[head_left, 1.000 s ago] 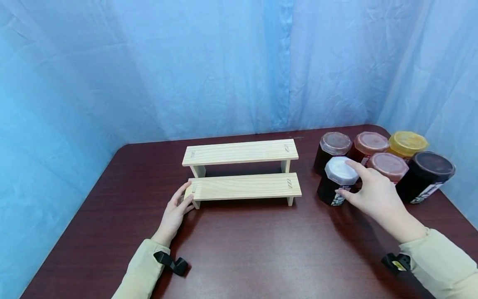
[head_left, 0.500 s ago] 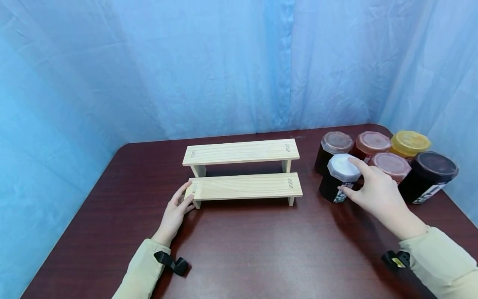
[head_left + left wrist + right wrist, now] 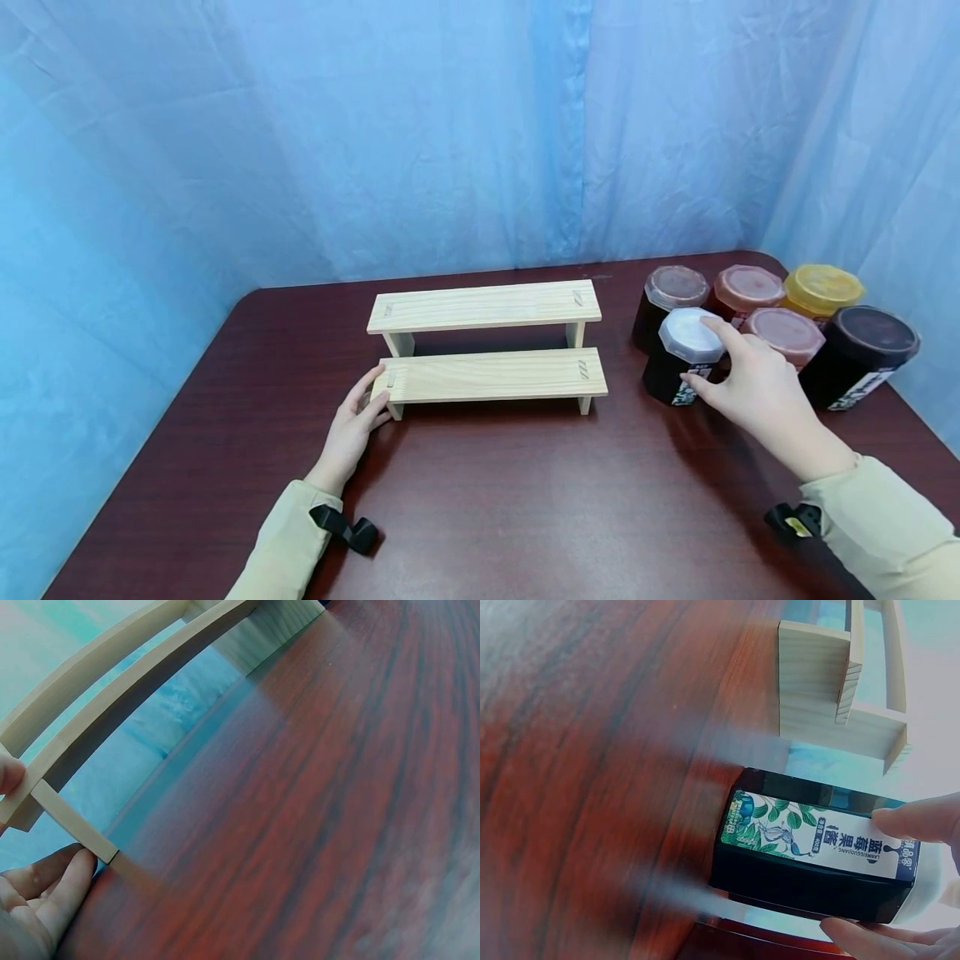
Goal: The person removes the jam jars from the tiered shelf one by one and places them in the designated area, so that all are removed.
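In the head view, my left hand (image 3: 348, 437) holds the left end of the lower, front step of a pale wooden two-step stand (image 3: 487, 375). The left wrist view has a fingertip on the board's end and curled fingers beside the short leg (image 3: 75, 821). On the right, my right hand (image 3: 759, 387) grips a dark jam jar (image 3: 663, 375) near its white octagonal lid, thumb in front and fingers over the lid. Its printed label (image 3: 817, 836) shows in the right wrist view, the jar upright with its base close to the table.
Around the held jar stand several other jars: a dark one (image 3: 675, 287) behind, reddish-lidded ones (image 3: 748, 287), a yellow-lidded one (image 3: 823, 286) and a large black one (image 3: 847, 367) at the right. Blue curtains (image 3: 450, 142) enclose the dark red table (image 3: 510, 500).
Over the second, the white-lidded jar has shifted slightly up and to the right in the head view, the right hand still gripping it. The left hand and the stand look unmoved.
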Available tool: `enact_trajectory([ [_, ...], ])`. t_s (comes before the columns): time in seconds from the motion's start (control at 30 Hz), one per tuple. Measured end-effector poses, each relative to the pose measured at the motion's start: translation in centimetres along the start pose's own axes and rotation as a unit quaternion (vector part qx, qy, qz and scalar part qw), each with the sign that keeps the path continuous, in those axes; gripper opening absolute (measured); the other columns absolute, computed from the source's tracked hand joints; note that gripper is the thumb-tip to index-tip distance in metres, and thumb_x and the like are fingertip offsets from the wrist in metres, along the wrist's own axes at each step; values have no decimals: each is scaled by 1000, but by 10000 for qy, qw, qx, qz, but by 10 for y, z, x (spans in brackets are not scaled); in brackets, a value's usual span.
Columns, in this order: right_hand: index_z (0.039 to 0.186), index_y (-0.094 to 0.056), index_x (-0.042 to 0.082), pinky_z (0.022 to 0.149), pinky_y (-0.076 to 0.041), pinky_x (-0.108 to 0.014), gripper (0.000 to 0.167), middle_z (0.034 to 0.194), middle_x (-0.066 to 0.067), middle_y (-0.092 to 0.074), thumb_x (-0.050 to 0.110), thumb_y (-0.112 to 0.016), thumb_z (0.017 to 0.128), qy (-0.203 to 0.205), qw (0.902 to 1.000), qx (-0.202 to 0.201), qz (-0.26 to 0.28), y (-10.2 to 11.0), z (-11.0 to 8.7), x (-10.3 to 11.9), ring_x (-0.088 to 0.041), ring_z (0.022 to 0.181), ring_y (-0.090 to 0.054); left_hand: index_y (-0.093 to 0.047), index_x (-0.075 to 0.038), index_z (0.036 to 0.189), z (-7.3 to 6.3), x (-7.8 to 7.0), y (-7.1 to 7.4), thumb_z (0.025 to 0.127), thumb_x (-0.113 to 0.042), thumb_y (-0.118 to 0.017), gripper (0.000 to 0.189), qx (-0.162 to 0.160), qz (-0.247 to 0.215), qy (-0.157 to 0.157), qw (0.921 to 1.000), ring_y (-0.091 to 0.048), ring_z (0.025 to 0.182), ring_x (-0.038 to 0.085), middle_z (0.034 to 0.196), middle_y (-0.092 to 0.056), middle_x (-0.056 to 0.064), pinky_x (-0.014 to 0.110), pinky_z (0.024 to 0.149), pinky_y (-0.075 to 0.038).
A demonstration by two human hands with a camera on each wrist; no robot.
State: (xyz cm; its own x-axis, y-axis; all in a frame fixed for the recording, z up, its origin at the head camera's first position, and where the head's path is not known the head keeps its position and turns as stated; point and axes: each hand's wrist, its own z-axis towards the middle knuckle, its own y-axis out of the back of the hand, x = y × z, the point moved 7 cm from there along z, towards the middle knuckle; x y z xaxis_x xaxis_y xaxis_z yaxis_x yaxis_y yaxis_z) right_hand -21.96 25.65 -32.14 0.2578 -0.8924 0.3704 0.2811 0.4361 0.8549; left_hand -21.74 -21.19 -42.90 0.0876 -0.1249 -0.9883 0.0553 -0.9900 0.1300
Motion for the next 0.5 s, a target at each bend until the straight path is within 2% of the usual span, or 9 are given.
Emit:
enact_trajectory([
  [0.13,135,-44,1,51,-43,-43,76,94,-30,-58,17,-80,70,64,10000,-10,-16,-1,0,0,-31,69,-53,-34,-18,146,-1,0,0,99,-19,-51,50,-23,16,-1,10000,-54,103,-1,144,-40,15,20,83,-49],
  [0.3,134,-44,1,51,-42,-44,76,92,-29,-59,18,-80,70,76,10000,-41,-38,1,-1,-2,-31,68,-54,-34,-19,146,-1,-1,-1,99,-19,-50,50,-4,-23,3,10000,-55,102,-2,143,-41,15,20,83,-49],
  [0.5,133,-46,0,53,-42,-38,74,97,-28,-61,20,-81,71,48,10000,-15,-16,5,-1,-1,-30,71,-56,-34,-14,147,-1,-7,0,99,-16,-49,50,52,-101,-1,9999,-57,98,1,137,-43,22,21,83,-49],
])
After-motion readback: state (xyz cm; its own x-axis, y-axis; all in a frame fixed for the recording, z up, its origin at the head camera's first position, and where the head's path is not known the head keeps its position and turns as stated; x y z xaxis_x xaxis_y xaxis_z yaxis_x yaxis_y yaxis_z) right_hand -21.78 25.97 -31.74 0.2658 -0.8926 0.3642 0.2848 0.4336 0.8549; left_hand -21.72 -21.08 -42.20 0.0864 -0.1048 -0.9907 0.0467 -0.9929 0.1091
